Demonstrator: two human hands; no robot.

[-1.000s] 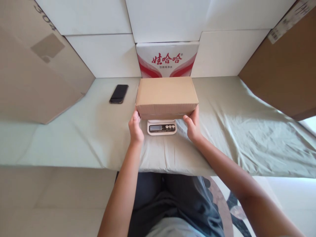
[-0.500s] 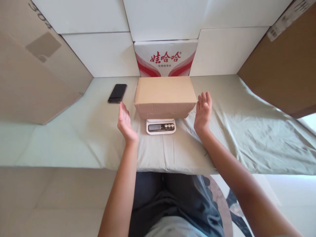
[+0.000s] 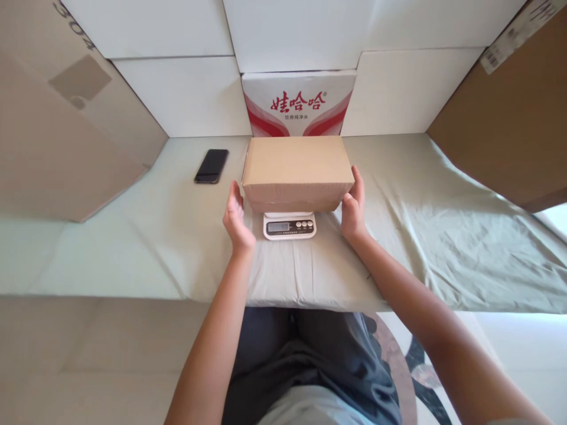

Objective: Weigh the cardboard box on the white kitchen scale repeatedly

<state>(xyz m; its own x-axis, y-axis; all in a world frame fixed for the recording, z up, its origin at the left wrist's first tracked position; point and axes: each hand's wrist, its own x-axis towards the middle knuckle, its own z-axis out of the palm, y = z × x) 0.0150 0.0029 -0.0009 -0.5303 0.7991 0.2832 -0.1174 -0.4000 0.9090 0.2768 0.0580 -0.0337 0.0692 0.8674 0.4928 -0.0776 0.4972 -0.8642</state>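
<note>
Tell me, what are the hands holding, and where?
The cardboard box on the scale. The right hand presses its right end; the left hand is at its left end, touching or just off, unclear. Not lifted.

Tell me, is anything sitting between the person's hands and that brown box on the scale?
Nothing visible does. The left hand and right hand flank the cardboard box on the scale, with only bare cloth around. The phone lies off to the left.

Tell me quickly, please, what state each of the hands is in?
Left hand: open, beside the cardboard box, contact unclear.
Right hand: open, palm against the box's right end.
</note>
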